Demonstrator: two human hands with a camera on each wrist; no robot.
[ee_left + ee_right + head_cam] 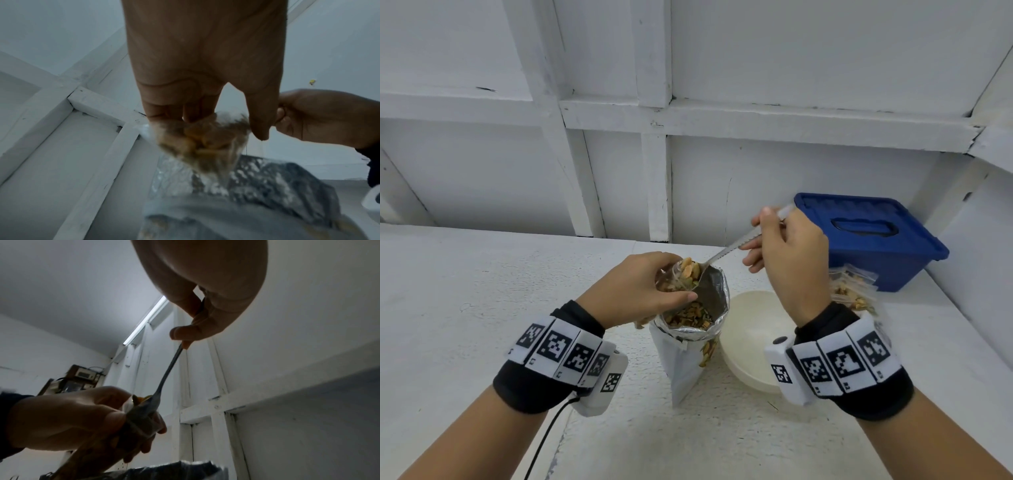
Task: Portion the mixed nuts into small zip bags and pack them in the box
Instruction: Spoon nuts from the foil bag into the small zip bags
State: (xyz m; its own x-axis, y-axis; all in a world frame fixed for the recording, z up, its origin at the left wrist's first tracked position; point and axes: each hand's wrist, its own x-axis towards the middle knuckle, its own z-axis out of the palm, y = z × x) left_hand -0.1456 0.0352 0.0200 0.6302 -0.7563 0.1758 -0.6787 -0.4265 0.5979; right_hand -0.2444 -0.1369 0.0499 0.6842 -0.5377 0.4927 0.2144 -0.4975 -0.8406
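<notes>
My left hand (643, 287) grips a small clear zip bag (671, 279) partly filled with nuts, held over the open foil pouch of mixed nuts (690, 322) standing on the table. The left wrist view shows that bag (205, 139) hanging below my fingers, above the pouch's foil lining (267, 178). My right hand (784, 253) pinches the handle of a metal spoon (726, 251). Its bowl, heaped with nuts (690, 269), sits at the bag's mouth. From the right wrist view the spoon (170, 369) slants down to the bag in my left hand (68, 420).
A shut blue plastic box (869, 236) stands at the back right against the white wall. Several filled zip bags (854, 291) lie in front of it. A cream bowl (751, 339) sits right of the pouch. The white table (482, 274) extends left.
</notes>
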